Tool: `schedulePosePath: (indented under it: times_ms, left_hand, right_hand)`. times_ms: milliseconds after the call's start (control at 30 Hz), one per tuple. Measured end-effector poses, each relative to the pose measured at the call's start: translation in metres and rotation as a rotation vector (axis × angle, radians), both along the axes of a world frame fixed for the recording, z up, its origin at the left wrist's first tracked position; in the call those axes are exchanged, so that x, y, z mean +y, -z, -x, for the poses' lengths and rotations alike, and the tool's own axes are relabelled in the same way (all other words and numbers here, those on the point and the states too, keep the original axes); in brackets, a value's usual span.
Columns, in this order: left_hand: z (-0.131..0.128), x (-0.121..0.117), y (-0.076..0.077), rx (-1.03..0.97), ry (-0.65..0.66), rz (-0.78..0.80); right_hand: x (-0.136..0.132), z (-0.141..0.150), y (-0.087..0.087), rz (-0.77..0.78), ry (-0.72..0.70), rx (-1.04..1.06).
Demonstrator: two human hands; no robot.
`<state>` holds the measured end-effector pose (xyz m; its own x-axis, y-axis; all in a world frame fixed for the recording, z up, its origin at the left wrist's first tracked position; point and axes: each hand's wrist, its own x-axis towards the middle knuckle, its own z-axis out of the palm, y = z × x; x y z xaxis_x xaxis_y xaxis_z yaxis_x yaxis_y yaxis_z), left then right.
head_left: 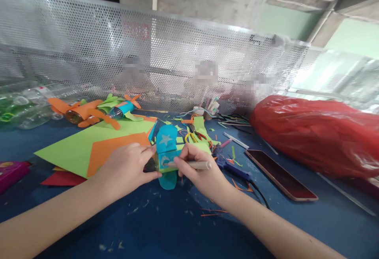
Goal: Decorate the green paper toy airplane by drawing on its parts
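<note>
A small toy plane made from a bottle wrapped in light green paper lies in front of me, with a blue paper wing (pixel 166 138) bearing a pale star. Below the body another blue wing (pixel 168 181) sticks out. My left hand (pixel 133 168) is closed around the dark bottle end (pixel 151 165) at the plane's left. In my right hand (pixel 197 168) is a pale marker pen (pixel 203 165), its tip at the blue band (pixel 165 158) around the body, where a whitish mark shows. The fingers of my right hand partly cover the body.
Left lie green paper (pixel 68 144), orange paper (pixel 109 150), an orange bottle plane (pixel 89 111) and clear bottles (pixel 35 109). Scissors (pixel 192 136) and paper scraps lie behind. To the right are a glue gun (pixel 233 168), a phone (pixel 280 174) and a red plastic bag (pixel 314 132).
</note>
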<state>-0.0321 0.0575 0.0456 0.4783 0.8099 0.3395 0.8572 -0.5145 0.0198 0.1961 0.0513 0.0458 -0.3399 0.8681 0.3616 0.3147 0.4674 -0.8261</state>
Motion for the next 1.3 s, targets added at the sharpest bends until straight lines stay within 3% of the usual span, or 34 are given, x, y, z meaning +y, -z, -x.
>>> schedulePosePath:
  times_ms: [1300]
  left_hand:
    - [0.0001, 0.0000, 0.0024, 0.010, 0.001, -0.043]
  right_hand:
    - [0.0006, 0.0006, -0.0001, -0.026, -0.008, 0.010]
